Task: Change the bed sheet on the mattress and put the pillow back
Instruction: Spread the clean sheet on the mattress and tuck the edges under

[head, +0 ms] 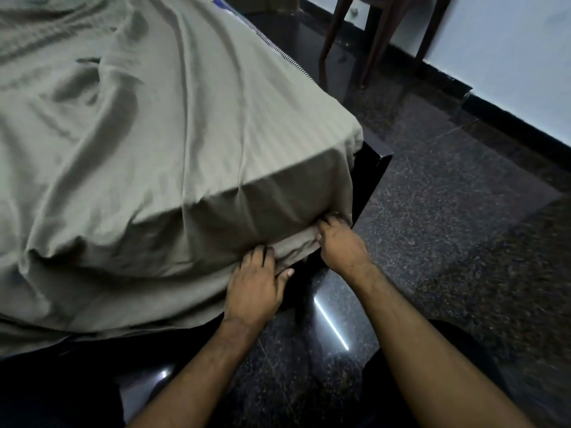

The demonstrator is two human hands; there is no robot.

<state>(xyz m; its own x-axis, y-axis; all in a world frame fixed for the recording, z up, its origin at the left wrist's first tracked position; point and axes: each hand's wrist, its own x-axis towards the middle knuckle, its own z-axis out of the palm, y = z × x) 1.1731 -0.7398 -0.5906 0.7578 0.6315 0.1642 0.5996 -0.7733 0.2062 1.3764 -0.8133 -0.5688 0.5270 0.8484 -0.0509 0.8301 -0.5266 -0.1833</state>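
We list a grey-green sheet spread, wrinkled, over the mattress, draped down its near side and wrapped round the corner nearest the hands. Below that corner we note the black bed frame, its edge showing just past the sheet. Left hand: at the sheet's lower hem on the near side of the corner, fingers curled into the cloth, thumb out beside the hem. Right hand: just beside the left, closer to the corner, fingers bent and pushed into a bunched fold of sheet at the mattress's bottom edge; whether they pinch the cloth or only press it in we cannot tell. Along the far side of the corner a striped mattress edge shows bare where the sheet stops short. Beyond the corner we record dark speckled floor, brown chair legs and a pale wall with black skirting.
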